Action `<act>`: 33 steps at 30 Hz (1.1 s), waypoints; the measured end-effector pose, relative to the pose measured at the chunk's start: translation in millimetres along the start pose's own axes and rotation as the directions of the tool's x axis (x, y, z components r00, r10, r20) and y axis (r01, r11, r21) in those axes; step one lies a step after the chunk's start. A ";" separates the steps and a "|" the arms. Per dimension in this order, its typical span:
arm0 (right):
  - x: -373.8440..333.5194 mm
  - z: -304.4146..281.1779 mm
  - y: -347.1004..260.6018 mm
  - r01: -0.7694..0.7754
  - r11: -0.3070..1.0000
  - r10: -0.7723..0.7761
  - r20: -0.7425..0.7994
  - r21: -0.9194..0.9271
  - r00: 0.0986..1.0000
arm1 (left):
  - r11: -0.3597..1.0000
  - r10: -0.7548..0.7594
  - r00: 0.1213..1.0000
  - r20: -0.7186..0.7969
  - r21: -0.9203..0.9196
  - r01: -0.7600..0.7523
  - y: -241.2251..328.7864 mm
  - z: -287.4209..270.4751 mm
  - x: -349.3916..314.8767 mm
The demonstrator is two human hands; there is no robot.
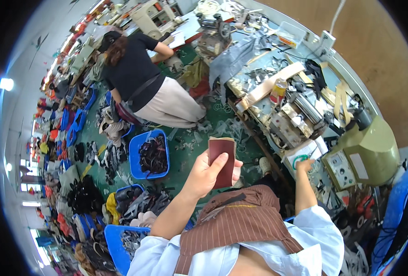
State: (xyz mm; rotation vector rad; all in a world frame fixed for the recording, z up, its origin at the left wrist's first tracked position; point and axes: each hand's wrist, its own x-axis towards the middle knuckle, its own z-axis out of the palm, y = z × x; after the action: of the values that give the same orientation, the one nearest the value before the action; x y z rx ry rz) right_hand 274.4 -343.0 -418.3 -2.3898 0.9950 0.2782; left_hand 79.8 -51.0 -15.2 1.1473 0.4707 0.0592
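In front of my body, my left hand [206,174] grips a flat, dark red rectangular stack of pieces [222,158]. The thumb presses on its front face and fingertips show at its right edge; a tan edge runs along its top. My right hand [304,165] reaches out to the workbench [284,154] at the right. It is at a green loop [300,159], which looks like a scissors handle, over white paper [318,146]. Its fingers are too small and partly hidden to show whether they close on the loop.
An olive-green machine [367,154] stands right of my right hand. Metal rollers [306,106] and a bottle [278,91] are on the cluttered bench. A blue basket of dark scraps [149,154] sits on the green floor. A person in black [137,69] bends at another table ahead.
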 end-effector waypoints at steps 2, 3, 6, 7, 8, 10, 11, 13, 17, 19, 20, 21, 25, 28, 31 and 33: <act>45.9 -3.2 44.9 0.202 0.976 -0.205 0.028 0.084 0.978 | 1.000 0.016 0.999 -0.027 -0.010 -0.016 2.5 -7.0 -0.7; 87.7 -5.6 76.6 0.031 0.971 -0.086 0.228 0.235 0.970 | 1.000 0.016 1.000 -0.022 -0.001 -0.016 7.5 -9.8 1.7; -20.8 -116.8 40.7 -0.083 0.693 -0.289 0.381 0.716 0.878 | 0.998 0.061 0.992 -0.109 0.000 -0.061 13.4 -25.0 -19.7; -24.1 -161.2 44.3 -0.238 0.698 -0.465 0.680 0.676 0.567 | 0.997 0.072 0.991 -0.116 -0.008 -0.074 16.9 -26.4 -23.9; -75.9 -206.1 18.1 -0.504 0.593 -0.415 0.775 0.628 0.477 | 0.993 0.119 0.988 -0.102 0.003 -0.120 15.6 -29.5 -24.2; -170.0 -268.5 -30.3 -0.423 0.647 -0.589 0.768 0.635 0.252 | 0.979 0.201 0.978 -0.063 0.038 -0.199 12.2 -31.2 -26.2; -198.7 -281.8 -48.5 -0.312 0.692 -0.657 0.747 0.651 0.101 | 0.981 0.193 0.980 -0.047 0.020 -0.192 17.6 -27.1 -29.8; -242.8 -281.3 -78.8 -0.278 0.831 -0.509 0.860 0.482 -0.031 | 0.976 0.217 0.976 -0.025 0.042 -0.215 18.3 -23.5 -33.6; -321.5 -263.0 -139.6 0.258 0.461 -0.718 0.527 0.849 -0.454 | 0.918 0.330 0.943 -0.051 0.251 -0.308 18.3 -30.7 -44.2; -338.8 -251.0 -153.0 0.371 0.296 -0.742 0.456 0.880 -0.491 | 0.879 0.400 0.914 -0.072 0.311 -0.361 25.3 -34.8 -51.8; -346.3 -248.7 -156.2 0.379 0.251 -0.754 0.425 0.891 -0.500 | 0.870 0.431 0.897 -0.092 0.306 -0.387 28.4 -36.7 -56.9; -352.3 -248.9 -159.8 0.385 0.213 -0.749 0.403 0.898 -0.525 | 0.859 0.462 0.879 -0.113 0.303 -0.413 31.2 -39.5 -61.7; -371.1 -248.7 -168.9 0.426 0.076 -0.710 0.349 0.902 -0.611 | 0.839 0.500 0.851 -0.164 0.334 -0.429 34.6 -52.2 -80.3; -385.6 -250.4 -170.9 0.424 0.064 -0.730 0.332 0.903 -0.598 | 0.810 0.531 0.831 -0.165 0.388 -0.440 36.4 -60.2 -90.1; -399.0 -251.0 -165.3 0.434 0.258 -0.737 0.466 0.863 -0.490 | 0.813 0.532 0.834 -0.149 0.366 -0.453 36.9 -68.7 -96.0; -407.3 -241.3 -155.0 0.454 0.183 -0.829 0.385 0.872 -0.406 | 0.859 0.478 0.868 -0.136 0.275 -0.431 39.8 -69.0 -98.9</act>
State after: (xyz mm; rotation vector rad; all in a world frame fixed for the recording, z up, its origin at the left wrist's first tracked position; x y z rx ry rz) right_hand 92.6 -140.6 -1.1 -1.3795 -1.1540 0.7801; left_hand -28.5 -2.7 30.2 1.4809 0.3784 0.5532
